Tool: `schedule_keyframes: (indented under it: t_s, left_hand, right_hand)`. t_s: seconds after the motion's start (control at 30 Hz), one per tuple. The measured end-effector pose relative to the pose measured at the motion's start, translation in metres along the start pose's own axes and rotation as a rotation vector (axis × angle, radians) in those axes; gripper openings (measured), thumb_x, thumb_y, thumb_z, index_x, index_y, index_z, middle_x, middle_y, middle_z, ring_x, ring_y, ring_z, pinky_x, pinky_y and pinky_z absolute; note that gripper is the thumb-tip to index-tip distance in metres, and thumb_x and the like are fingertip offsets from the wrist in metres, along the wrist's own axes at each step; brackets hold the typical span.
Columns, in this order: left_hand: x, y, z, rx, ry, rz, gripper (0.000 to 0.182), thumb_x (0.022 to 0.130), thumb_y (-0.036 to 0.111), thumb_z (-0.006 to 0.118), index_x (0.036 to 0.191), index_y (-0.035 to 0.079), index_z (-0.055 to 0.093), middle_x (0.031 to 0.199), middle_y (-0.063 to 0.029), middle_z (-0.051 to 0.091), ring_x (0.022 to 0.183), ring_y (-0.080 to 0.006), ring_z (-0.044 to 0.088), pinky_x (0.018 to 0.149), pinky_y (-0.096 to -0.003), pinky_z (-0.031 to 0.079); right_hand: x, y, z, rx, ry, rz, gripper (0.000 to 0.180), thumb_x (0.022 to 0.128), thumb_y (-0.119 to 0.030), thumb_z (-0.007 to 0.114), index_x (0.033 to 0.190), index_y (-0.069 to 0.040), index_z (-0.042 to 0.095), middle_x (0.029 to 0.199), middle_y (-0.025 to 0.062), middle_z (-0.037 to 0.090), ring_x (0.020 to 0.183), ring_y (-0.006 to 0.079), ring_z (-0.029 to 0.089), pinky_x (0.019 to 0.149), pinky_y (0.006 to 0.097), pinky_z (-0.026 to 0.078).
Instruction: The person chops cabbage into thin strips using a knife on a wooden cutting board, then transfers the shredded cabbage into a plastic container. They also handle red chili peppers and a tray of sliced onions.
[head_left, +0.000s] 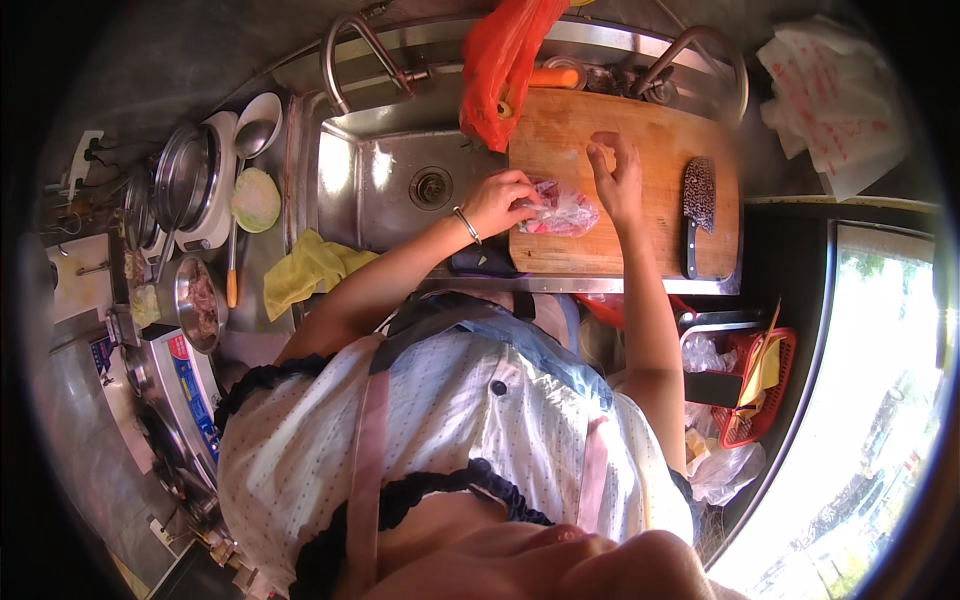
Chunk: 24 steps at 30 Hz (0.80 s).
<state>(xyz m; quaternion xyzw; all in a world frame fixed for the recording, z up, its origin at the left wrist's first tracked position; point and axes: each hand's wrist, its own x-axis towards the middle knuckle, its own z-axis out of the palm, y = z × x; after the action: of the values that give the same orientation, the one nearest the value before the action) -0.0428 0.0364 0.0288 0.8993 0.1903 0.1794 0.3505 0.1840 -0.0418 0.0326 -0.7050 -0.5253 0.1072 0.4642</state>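
A clear plastic bag of red contents, perhaps meat, (564, 210) lies near the left edge of a wooden cutting board (637, 247). My left hand (504, 202), with a metal bangle at the wrist, grips the bag's left end; its fingertips are partly hidden by the plastic. Above the board, beyond the bag, my right hand (619, 176) is raised, thumb and fingers apart in a curve, with nothing visible between them. To its right, a cleaver (697, 214) with a speckled blade and black handle rests flat on the board.
A red plastic bag (495, 82) hangs over the board's far left corner. Left of the board is a steel sink (390, 176) with a yellow cloth (311, 270) on its near edge. A cut cabbage (256, 199), a ladle (241, 157) and a bowl of meat (201, 304) stand farther left.
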Motion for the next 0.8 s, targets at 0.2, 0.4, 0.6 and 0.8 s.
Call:
schedule_keyframes:
  t_s: [0.2, 0.4, 0.6, 0.8]
  left_hand:
    - [-0.008, -0.004, -0.008, -0.149, 0.017, 0.078, 0.022, 0.078, 0.010, 0.078, 0.099, 0.008, 0.073, 0.102, -0.0082, 0.062, 0.093, -0.0250, 0.065, 0.077, -0.0342, 0.055]
    - [-0.004, -0.001, -0.011, -0.167, 0.011, 0.055, 0.017, 0.082, 0.012, 0.075, 0.099, 0.008, 0.074, 0.103, -0.0069, 0.062, 0.088, -0.0212, 0.064, 0.066, -0.0303, 0.055]
    - [-0.002, 0.000, -0.009, -0.201, -0.032, -0.065, 0.014, 0.079, 0.012, 0.075, 0.091, 0.007, 0.072, 0.098, -0.0083, 0.063, 0.091, -0.0272, 0.063, 0.080, -0.0364, 0.052]
    - [0.005, 0.006, -0.005, -0.152, 0.033, -0.043, 0.015, 0.078, 0.013, 0.077, 0.091, 0.008, 0.073, 0.098, -0.0083, 0.064, 0.091, -0.0274, 0.063, 0.077, -0.0345, 0.053]
  right_hand:
    - [0.078, 0.028, 0.050, -0.238, -0.118, -0.082, 0.022, 0.083, -0.007, 0.066, 0.105, -0.007, 0.063, 0.108, 0.0152, 0.066, 0.103, 0.0377, 0.058, 0.088, 0.0437, 0.047]
    - [0.130, 0.066, 0.117, -0.625, -0.268, 0.051, 0.048, 0.085, -0.019, 0.058, 0.133, -0.019, 0.050, 0.135, 0.0065, 0.053, 0.132, 0.0326, 0.039, 0.099, 0.0547, 0.040]
    - [0.158, 0.076, 0.124, -0.738, -0.459, 0.103, 0.049, 0.083, -0.026, 0.063, 0.131, -0.021, 0.054, 0.136, 0.0062, 0.050, 0.130, 0.0296, 0.038, 0.102, 0.0512, 0.033]
    - [0.138, 0.060, 0.096, -0.783, -0.218, -0.024, 0.042, 0.082, -0.037, 0.066, 0.116, -0.014, 0.065, 0.119, 0.0098, 0.055, 0.118, 0.0302, 0.046, 0.096, 0.0488, 0.039]
